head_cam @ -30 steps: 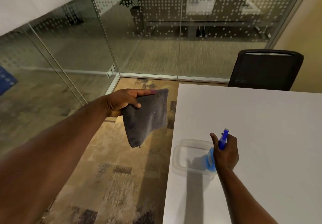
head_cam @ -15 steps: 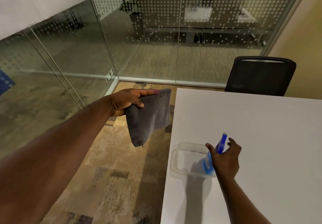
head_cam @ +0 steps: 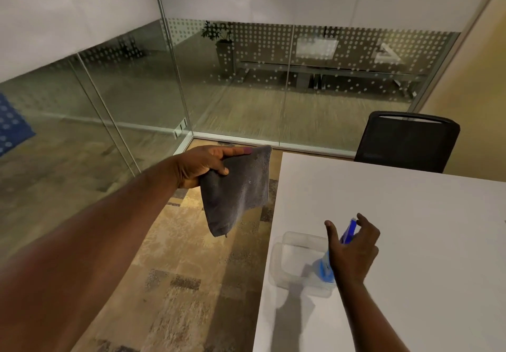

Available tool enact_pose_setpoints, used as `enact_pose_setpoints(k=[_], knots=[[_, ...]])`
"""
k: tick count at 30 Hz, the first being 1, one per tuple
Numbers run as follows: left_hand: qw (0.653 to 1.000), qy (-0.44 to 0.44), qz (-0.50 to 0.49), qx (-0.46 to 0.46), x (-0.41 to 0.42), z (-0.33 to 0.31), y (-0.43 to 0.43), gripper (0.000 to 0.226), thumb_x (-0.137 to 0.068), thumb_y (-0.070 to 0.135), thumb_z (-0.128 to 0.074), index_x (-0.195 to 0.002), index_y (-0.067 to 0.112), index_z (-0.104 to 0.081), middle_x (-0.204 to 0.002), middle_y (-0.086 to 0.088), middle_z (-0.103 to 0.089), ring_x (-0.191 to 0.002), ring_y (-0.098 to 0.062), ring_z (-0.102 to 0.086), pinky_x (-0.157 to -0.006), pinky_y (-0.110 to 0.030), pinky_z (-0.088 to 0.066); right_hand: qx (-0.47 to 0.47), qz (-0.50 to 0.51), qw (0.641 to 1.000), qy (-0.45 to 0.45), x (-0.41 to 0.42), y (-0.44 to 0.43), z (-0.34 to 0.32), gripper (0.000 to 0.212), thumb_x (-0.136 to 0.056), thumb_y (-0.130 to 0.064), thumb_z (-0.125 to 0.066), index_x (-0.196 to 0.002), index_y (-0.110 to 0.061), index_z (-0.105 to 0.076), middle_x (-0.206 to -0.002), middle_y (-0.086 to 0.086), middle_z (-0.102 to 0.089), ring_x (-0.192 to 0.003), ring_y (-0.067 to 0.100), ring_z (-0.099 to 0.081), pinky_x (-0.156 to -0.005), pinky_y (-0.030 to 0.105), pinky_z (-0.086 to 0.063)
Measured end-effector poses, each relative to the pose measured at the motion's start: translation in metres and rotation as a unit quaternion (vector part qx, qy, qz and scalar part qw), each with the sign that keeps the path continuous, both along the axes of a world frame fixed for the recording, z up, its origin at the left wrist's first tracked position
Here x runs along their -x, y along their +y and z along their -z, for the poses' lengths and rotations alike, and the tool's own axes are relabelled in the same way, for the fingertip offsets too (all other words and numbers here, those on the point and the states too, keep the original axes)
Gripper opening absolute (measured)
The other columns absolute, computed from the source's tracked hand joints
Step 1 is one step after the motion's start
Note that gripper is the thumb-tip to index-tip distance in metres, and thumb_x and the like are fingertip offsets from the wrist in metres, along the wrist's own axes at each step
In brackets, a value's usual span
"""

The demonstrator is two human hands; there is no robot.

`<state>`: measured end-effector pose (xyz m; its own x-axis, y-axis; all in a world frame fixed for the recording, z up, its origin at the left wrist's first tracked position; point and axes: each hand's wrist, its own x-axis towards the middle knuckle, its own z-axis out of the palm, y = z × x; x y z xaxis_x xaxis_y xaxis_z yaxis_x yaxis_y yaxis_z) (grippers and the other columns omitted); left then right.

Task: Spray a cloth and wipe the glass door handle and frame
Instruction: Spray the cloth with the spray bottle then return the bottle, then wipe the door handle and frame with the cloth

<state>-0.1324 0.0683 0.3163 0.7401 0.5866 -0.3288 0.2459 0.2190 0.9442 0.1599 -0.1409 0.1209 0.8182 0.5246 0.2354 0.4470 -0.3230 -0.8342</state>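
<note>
My left hand (head_cam: 202,164) holds a folded grey cloth (head_cam: 238,190) out over the carpet, pinching its top edge between thumb and fingers so it hangs down. My right hand (head_cam: 353,253) hovers at a blue spray bottle (head_cam: 349,231) with its fingers spread and loosened around the spray head. The bottle stands in a clear plastic container (head_cam: 293,258) on the white table (head_cam: 410,228); my hand hides most of it. Glass panels with a metal frame post (head_cam: 169,58) stand ahead and to the left. No door handle is in view.
A black office chair (head_cam: 408,140) stands at the table's far side. Patterned carpet (head_cam: 178,269) runs between the table's left edge and the glass wall. Another room with a potted plant (head_cam: 219,36) shows through the glass.
My right hand has loosened from a grip on the spray bottle to spread fingers. The bottle has stayed in the container. The left hand keeps the cloth in nearly the same place.
</note>
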Motion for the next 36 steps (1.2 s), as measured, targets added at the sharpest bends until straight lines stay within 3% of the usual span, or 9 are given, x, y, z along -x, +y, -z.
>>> enact_pose_setpoints(k=[3, 5, 9, 13, 18, 21, 26, 30, 36], knots=[[1.000, -0.003, -0.011, -0.007, 0.016, -0.009, -0.009, 0.070, -0.091, -0.019, -0.042, -0.143, 0.024, -0.060, -0.144, -0.010, -0.060, -0.130, -0.036, -0.059, -0.099, -0.040, -0.056, -0.066, -0.053, 0.996, -0.014, 0.030, 0.019, -0.031, 0.066, -0.083, -0.049, -0.078, -0.136, -0.021, -0.051, -0.126, -0.004, -0.054, -0.091, 0.017, -0.058, -0.097, 0.045, -0.046], [1.000, -0.012, -0.018, -0.017, 0.032, -0.018, -0.015, 0.070, -0.089, -0.017, -0.044, -0.143, 0.025, -0.060, -0.145, -0.013, -0.059, -0.132, -0.039, -0.056, -0.103, -0.044, -0.053, -0.101, -0.095, 0.990, -0.004, 0.055, 0.035, -0.051, 0.065, -0.084, -0.054, -0.074, -0.136, -0.022, -0.051, -0.127, -0.004, -0.056, -0.093, 0.013, -0.059, -0.090, 0.046, -0.052], [0.999, -0.034, -0.026, -0.025, 0.064, -0.035, -0.027, 0.075, -0.077, -0.009, -0.052, -0.144, 0.024, -0.059, -0.146, -0.016, -0.058, -0.136, -0.046, -0.049, -0.113, -0.054, -0.043, -0.132, -0.238, 0.960, 0.067, 0.104, 0.067, -0.088, 0.064, -0.080, -0.063, -0.068, -0.133, -0.031, -0.053, -0.128, -0.011, -0.060, -0.107, 0.005, -0.060, -0.089, 0.042, -0.056], [0.998, -0.051, -0.015, -0.035, 0.108, -0.060, -0.042, 0.077, -0.078, -0.009, -0.049, -0.148, 0.021, -0.054, -0.147, -0.018, -0.056, -0.134, -0.041, -0.053, -0.109, -0.049, -0.047, -0.138, -0.406, 0.881, 0.201, 0.164, 0.095, -0.140, 0.071, -0.076, -0.053, -0.077, -0.138, -0.026, -0.055, -0.135, -0.008, -0.064, -0.122, 0.008, -0.061, -0.097, 0.032, -0.052], [0.995, -0.091, 0.006, -0.029, 0.172, -0.084, -0.056, 0.077, -0.079, -0.015, -0.042, -0.150, 0.014, -0.050, -0.148, -0.019, -0.055, -0.129, -0.030, -0.059, -0.107, -0.037, -0.051, -0.123, -0.530, 0.783, 0.303, 0.238, 0.108, -0.189, 0.044, -0.078, -0.023, -0.082, -0.119, -0.015, -0.070, -0.113, 0.007, -0.077, -0.103, 0.022, -0.073, -0.087, 0.039, -0.058], [0.995, -0.088, -0.018, -0.043, 0.219, -0.099, -0.062, 0.076, -0.078, -0.017, -0.042, -0.147, 0.013, -0.052, -0.146, -0.019, -0.056, -0.130, -0.030, -0.059, -0.109, -0.038, -0.049, -0.113, -0.562, 0.733, 0.366, 0.284, 0.111, -0.209, 0.041, -0.074, -0.014, -0.084, -0.112, -0.005, -0.072, -0.110, 0.017, -0.077, -0.100, 0.031, -0.071, -0.083, 0.040, -0.058], [0.992, -0.066, -0.058, -0.095, 0.309, -0.123, -0.080, 0.074, -0.081, -0.022, -0.037, -0.148, 0.007, -0.047, -0.141, -0.013, -0.062, -0.124, -0.025, -0.063, -0.101, -0.032, -0.053, -0.113, -0.630, 0.643, 0.419, 0.369, 0.112, -0.238, 0.050, -0.078, -0.005, -0.074, -0.127, -0.002, -0.066, -0.125, 0.025, -0.070, -0.113, 0.037, -0.069, -0.093, 0.043, -0.059], [0.986, -0.059, -0.103, -0.118, 0.375, -0.139, -0.098, 0.073, -0.083, -0.026, -0.033, -0.147, 0.006, -0.047, -0.131, -0.004, -0.070, -0.119, -0.021, -0.066, -0.098, -0.030, -0.054, -0.129, -0.647, 0.610, 0.438, 0.433, 0.113, -0.251, 0.057, -0.076, 0.001, -0.075, -0.132, 0.000, -0.062, -0.129, 0.027, -0.067, -0.120, 0.043, -0.066, -0.095, 0.043, -0.058], [0.966, -0.054, -0.211, -0.142, 0.475, -0.154, -0.123, 0.074, -0.077, -0.015, -0.054, -0.147, 0.009, -0.052, -0.138, -0.024, -0.059, -0.121, -0.033, -0.060, -0.104, -0.039, -0.050, -0.109, -0.667, 0.566, 0.472, 0.525, 0.107, -0.273, 0.057, -0.072, 0.000, -0.074, -0.128, 0.000, -0.065, -0.119, 0.021, -0.073, -0.106, 0.035, -0.072, -0.084, 0.038, -0.061]])
